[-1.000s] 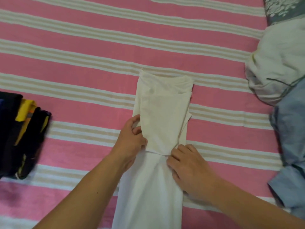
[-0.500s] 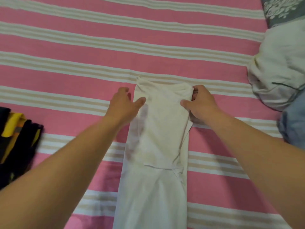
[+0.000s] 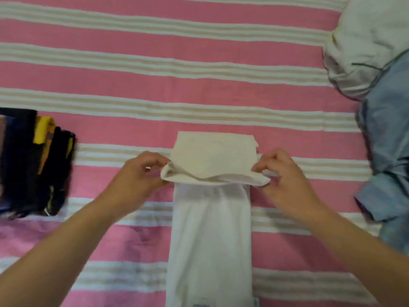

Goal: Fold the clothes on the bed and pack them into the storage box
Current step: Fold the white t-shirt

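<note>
A white garment [image 3: 210, 229], folded into a long narrow strip, lies on the pink striped bed [image 3: 155, 69] and runs toward me. Its far end is turned back over the strip, forming a flap [image 3: 212, 151] lifted off the cloth. My left hand [image 3: 141, 173] pinches the flap's left corner. My right hand [image 3: 285, 173] pinches its right corner. The storage box is out of sight.
A stack of dark clothes with yellow parts [image 3: 33, 162] sits at the left edge. At the right lie a crumpled white garment [image 3: 363, 47] and a blue garment [image 3: 389, 162].
Both hands went from the strip's middle to its far end, took the corners there, and pulled that end back toward me over the strip.
</note>
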`<move>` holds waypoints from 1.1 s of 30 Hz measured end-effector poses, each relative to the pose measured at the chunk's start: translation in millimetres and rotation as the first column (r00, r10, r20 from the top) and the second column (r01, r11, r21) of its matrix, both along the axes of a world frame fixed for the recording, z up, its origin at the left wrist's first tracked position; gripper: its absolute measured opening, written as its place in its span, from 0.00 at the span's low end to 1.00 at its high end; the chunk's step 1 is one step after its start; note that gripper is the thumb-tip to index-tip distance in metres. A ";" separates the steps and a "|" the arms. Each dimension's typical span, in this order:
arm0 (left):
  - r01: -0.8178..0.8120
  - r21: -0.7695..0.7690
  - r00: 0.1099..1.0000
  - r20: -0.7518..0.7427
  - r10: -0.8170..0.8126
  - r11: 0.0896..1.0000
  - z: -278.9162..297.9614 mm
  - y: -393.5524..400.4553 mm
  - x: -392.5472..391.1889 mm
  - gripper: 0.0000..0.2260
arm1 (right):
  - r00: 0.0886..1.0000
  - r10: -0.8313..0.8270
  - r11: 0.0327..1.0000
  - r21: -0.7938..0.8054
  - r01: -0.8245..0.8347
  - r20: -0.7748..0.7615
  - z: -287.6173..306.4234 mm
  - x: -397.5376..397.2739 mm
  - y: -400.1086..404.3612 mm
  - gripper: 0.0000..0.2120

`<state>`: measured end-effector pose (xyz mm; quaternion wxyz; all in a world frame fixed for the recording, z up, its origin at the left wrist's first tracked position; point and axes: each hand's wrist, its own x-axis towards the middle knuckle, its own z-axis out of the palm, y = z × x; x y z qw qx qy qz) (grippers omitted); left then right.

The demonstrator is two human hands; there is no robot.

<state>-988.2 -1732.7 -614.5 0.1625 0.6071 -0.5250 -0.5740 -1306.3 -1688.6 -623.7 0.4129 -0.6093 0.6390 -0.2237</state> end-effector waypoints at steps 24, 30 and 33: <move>0.879 -0.213 0.411 0.792 -0.451 0.428 -66.5 90.0 -65.2 0.32 | 0.575 0.312 0.900 0.040 -0.434 -0.756 -36.5 75.2 68.5 0.31; 0.952 -0.186 0.304 0.672 -0.675 0.244 -62.4 330.7 40.2 0.36 | 0.454 0.723 0.659 0.324 -0.679 -0.520 -30.9 60.7 321.8 0.40; 0.922 -0.235 0.380 0.689 -0.617 0.306 -66.8 350.5 45.8 0.33 | 0.515 0.663 0.719 0.272 -0.639 -0.544 -35.3 63.8 334.1 0.35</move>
